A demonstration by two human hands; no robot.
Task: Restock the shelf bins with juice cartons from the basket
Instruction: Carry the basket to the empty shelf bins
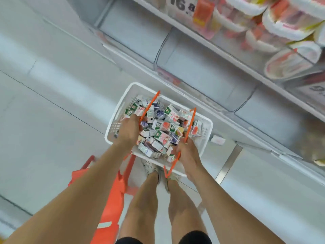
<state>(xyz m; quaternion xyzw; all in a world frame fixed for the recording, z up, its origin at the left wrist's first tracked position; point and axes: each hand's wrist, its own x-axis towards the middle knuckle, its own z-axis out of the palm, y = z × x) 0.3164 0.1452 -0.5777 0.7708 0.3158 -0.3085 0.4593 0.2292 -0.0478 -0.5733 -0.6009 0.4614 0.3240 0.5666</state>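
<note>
Looking straight down from the head cam here. White plastic basket [204,125] sits low in front of me, right above my shoes [151,169]. I honestly can't tell if it's resting on the floor [52,106] or hanging off my hands. It's heaped with small juice cartons [162,128], a jumble of green, purple, red and white packs lying every which way, all inside the basket walls.

Both hands are on the orange handles. Left hand [129,132] is at the basket's left side with its fingers curled round the left handle [149,107], which stands up and leans across the cartons. Right hand [189,155] is at the near right corner, wrapped round the right handle [191,123]. So both grips are closed on handle wire, and neither one is touching a carton as far as I can see.

The clear shelf bins [202,73] run in a row along the shelf just beyond and right of the basket, close to it but not touching. The shelf above them holds stacked noodle bowls [288,23] and a price card [182,5] reading 16.8.

Down by my left leg there's an orange plastic frame [109,199]. Too blurry to say what it is.
</note>
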